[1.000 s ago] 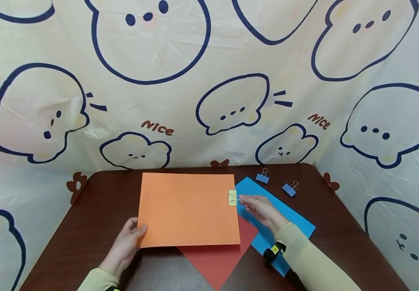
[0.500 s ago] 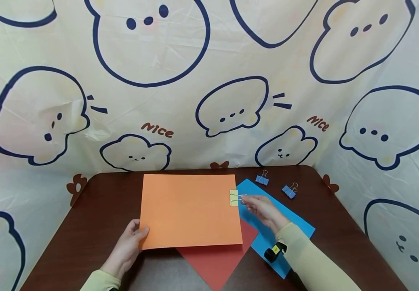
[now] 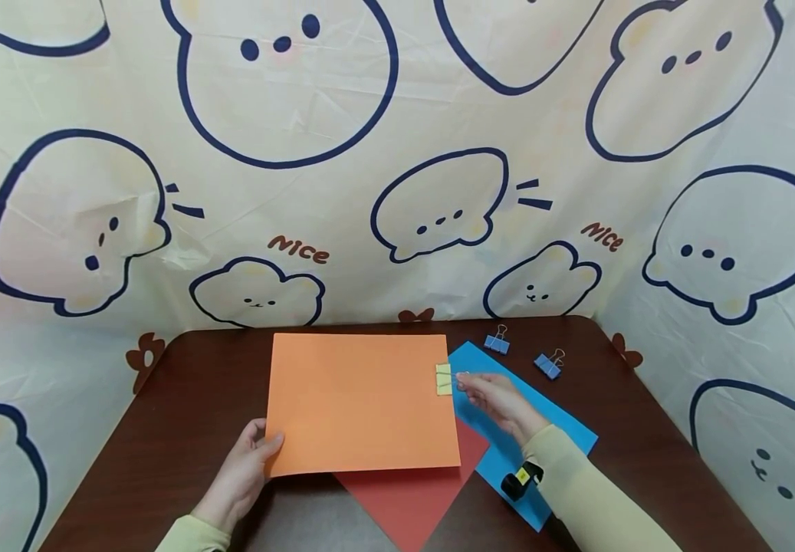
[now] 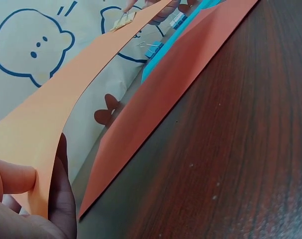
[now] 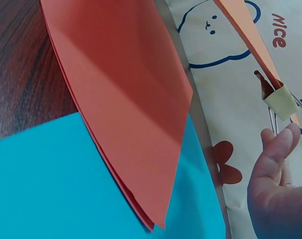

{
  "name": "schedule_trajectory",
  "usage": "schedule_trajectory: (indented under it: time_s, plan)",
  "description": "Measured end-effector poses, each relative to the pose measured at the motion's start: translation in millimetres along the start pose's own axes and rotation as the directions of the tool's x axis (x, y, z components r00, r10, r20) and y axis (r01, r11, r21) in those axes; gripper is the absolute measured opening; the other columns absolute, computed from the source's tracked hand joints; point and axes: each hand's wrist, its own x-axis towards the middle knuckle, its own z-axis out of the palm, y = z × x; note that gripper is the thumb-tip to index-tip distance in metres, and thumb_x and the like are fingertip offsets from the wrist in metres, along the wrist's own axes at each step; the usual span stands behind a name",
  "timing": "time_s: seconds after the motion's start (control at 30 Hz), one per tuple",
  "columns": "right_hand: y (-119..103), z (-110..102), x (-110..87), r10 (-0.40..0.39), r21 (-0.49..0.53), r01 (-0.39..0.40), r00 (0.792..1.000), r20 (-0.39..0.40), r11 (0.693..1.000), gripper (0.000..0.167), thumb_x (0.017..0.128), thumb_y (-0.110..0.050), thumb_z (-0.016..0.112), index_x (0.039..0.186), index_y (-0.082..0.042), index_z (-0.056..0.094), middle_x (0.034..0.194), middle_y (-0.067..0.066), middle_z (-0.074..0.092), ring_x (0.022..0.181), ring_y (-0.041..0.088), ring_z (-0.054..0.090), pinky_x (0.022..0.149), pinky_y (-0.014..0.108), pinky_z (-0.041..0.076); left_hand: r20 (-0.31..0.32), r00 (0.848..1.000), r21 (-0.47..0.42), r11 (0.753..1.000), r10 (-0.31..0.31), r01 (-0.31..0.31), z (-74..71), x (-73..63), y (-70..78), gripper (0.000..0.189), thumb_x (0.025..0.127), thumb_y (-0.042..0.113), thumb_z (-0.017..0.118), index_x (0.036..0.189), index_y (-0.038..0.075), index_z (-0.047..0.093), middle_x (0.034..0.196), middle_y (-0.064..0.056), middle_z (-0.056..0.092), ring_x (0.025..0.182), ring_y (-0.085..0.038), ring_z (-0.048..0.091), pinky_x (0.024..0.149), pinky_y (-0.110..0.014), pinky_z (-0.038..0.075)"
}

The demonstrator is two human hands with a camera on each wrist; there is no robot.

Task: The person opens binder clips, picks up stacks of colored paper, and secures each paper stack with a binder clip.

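Observation:
In the head view, my left hand (image 3: pixel 237 471) grips the lower left corner of an orange sheet (image 3: pixel 363 402), thumb in front and fingers behind. The sheet is held up and bows slightly in the left wrist view. A pale yellow binder clip (image 3: pixel 443 379) sits on its right edge. My right hand (image 3: pixel 500 402) is at this clip, its fingers pinching the wire handles; in the right wrist view the clip (image 5: pixel 281 102) straddles the paper edge and its handles spread apart. Below the orange sheet lies a folded-looking red sheet (image 3: pixel 414 498), partly hidden.
A blue sheet (image 3: pixel 542 414) lies on the dark wooden table (image 3: pixel 183 406), under the red one and partly behind my right forearm. Two blue binder clips (image 3: pixel 497 343) stand at the back right of the table. A printed cloth (image 3: pixel 342 199) hangs around the back and sides.
The orange sheet and both hands shift very slightly, along with the whole head view. Less of the yellow clip's wire handles shows between clip and fingertips.

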Motion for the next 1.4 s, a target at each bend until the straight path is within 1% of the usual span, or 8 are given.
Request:
schedule_trajectory:
  time_s: [0.23, 0.3, 0.43, 0.63, 0.87, 1.07, 1.27, 1.4]
  plan:
    - [1.7, 2.7, -1.2, -0.008, 0.002, 0.008, 1.0, 0.005, 1.0, 0.06, 0.098, -0.045, 0.068, 0.135, 0.001, 0.06, 0.125, 0.013, 0.065, 0.107, 0.023, 0.058, 0.096, 0.029, 0.052, -0.009, 1.0, -0.002, 1.0, 0.011, -0.011, 0.0, 0.3, -2.6, 0.017, 0.106, 0.005, 0.049, 0.118, 0.009, 0.038, 0.099, 0.005, 0.064, 0.089, -0.011, 0.066, 0.08, -0.031, 0.054]
    - [2.0, 3.0, -1.6, -0.011, 0.001, 0.011, 1.0, 0.011, 1.0, 0.062, 0.099, -0.045, 0.067, 0.137, 0.002, 0.057, 0.126, 0.013, 0.065, 0.108, 0.023, 0.058, 0.096, 0.029, 0.052, -0.012, 1.0, -0.002, 1.0, 0.014, -0.014, 0.2, 0.2, -3.0, 0.017, 0.106, 0.004, 0.049, 0.118, 0.009, 0.038, 0.099, 0.005, 0.064, 0.089, -0.011, 0.066, 0.079, -0.031, 0.054]
    - [2.6, 3.9, -1.1, -0.007, 0.015, 0.006, 1.0, 0.009, 1.0, 0.058, 0.102, -0.041, 0.064, 0.138, 0.003, 0.055, 0.122, 0.011, 0.066, 0.103, 0.02, 0.06, 0.091, 0.025, 0.054, -0.015, 1.0, -0.002, 1.0, 0.015, -0.015, 0.2, 0.3, -3.1, 0.017, 0.106, 0.004, 0.049, 0.118, 0.009, 0.038, 0.099, 0.004, 0.064, 0.089, -0.012, 0.066, 0.079, -0.031, 0.054]
    - [3.9, 4.4, 0.3, -0.003, 0.059, 0.002, 1.0, 0.017, 0.998, 0.061, 0.101, -0.044, 0.064, 0.138, 0.003, 0.053, 0.112, 0.005, 0.068, 0.094, 0.013, 0.061, 0.081, 0.018, 0.055, -0.014, 1.0, 0.017, 1.0, 0.015, -0.015, 0.6, 1.2, -2.0, 0.018, 0.106, 0.005, 0.049, 0.12, 0.007, 0.037, 0.099, 0.002, 0.063, 0.088, -0.013, 0.066, 0.078, -0.034, 0.055]
    - [4.8, 4.4, 1.1, -0.012, 0.07, 0.008, 0.999, 0.046, 0.998, 0.056, 0.106, -0.039, 0.057, 0.142, 0.002, 0.05, 0.114, 0.005, 0.066, 0.092, 0.011, 0.061, 0.081, 0.019, 0.055, -0.022, 0.998, 0.086, 0.995, 0.054, -0.052, -0.3, 1.9, 1.2, 0.021, 0.106, 0.002, 0.049, 0.123, 0.002, 0.037, 0.102, 0.002, 0.066, 0.086, -0.014, 0.066, 0.075, -0.035, 0.056]
    - [6.3, 5.6, 0.4, -0.014, 0.077, 0.009, 0.998, 0.065, 0.997, 0.056, 0.106, -0.038, 0.057, 0.144, 0.002, 0.047, 0.115, 0.006, 0.064, 0.089, 0.01, 0.061, 0.079, 0.018, 0.055, -0.028, 0.997, 0.147, 0.987, 0.077, -0.072, -3.3, 3.6, 2.6, 0.023, 0.106, 0.002, 0.049, 0.127, 0.0, 0.038, 0.103, 0.001, 0.069, 0.084, -0.013, 0.067, 0.072, -0.032, 0.056]
    - [6.7, 5.4, 0.2, -0.021, 0.083, 0.014, 0.996, 0.088, 0.996, 0.065, 0.103, -0.044, 0.061, 0.146, 0.003, 0.044, 0.118, 0.006, 0.064, 0.09, 0.008, 0.062, 0.079, 0.017, 0.055, -0.023, 0.995, 0.228, 0.969, 0.101, -0.093, -5.7, 4.3, 3.4, 0.028, 0.106, 0.002, 0.05, 0.132, -0.002, 0.039, 0.111, -0.005, 0.071, 0.084, -0.013, 0.067, 0.072, -0.031, 0.054]
    - [5.9, 5.4, -0.6, -0.023, 0.077, 0.015, 0.995, 0.096, 0.997, 0.072, 0.1, -0.048, 0.064, 0.146, 0.003, 0.044, 0.12, 0.007, 0.064, 0.09, 0.009, 0.062, 0.08, 0.017, 0.055, -0.012, 0.994, 0.265, 0.959, 0.106, -0.099, -6.8, 2.2, 4.4, 0.025, 0.105, 0.001, 0.05, 0.128, -0.001, 0.041, 0.106, -0.005, 0.07, 0.083, -0.014, 0.066, 0.071, -0.032, 0.053]
